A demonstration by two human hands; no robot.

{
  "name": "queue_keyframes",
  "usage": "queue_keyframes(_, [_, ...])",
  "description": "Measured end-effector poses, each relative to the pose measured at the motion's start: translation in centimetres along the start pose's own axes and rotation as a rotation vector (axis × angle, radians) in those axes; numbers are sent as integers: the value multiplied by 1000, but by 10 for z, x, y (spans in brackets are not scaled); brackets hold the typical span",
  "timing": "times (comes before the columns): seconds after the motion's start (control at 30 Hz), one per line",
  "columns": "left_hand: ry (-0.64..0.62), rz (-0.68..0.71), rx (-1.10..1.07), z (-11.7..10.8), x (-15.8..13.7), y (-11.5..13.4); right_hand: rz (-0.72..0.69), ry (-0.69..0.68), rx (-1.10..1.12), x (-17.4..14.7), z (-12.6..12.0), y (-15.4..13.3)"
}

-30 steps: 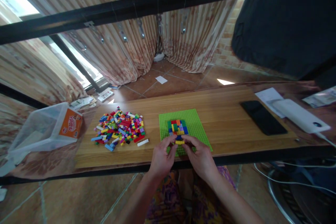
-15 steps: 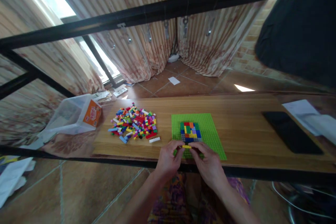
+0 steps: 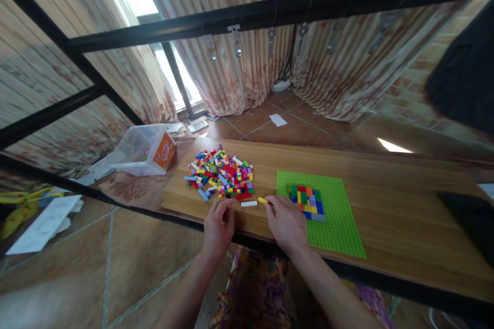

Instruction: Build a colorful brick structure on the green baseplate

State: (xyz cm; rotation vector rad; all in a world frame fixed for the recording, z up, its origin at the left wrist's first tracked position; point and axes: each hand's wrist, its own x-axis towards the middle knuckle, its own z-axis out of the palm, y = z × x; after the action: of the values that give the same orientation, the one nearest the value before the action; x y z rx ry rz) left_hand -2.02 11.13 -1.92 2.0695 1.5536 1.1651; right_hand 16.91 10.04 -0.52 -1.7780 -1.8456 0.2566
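A yellow brick is pinched in the fingertips of my right hand, just left of the green baseplate. On that plate sits a low block of mixed-colour bricks, partly behind the hand. My left hand is at the table's front edge, fingers curled together at the near side of the pile of loose bricks. Something dark shows by its fingertips; whether it is held I cannot make out. Between the hands lies a white brick, touched by neither.
Left of the wooden table stands a clear plastic box with an orange label. A black flat object lies at the right end. A dark metal bar crosses above the far side, and another runs along the front edge.
Both hands have moved left from the baseplate toward the loose bricks. The yellow brick, earlier held between both hands, is now in the right hand alone. My view has turned left.
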Motion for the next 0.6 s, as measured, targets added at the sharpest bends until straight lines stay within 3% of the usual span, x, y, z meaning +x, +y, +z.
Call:
queue_keyframes(0.17, [41,1,-7,0,-2,-4,5,-42,-55,11,13,-8])
queue_keyframes(0.37, [73,-16,-75,-1,-6,-7,-36,-101,42,15,20,-9])
queue_keyframes(0.6, [186,-99,-31,-14,-10,-19,-35,-51,104,10,24,-5])
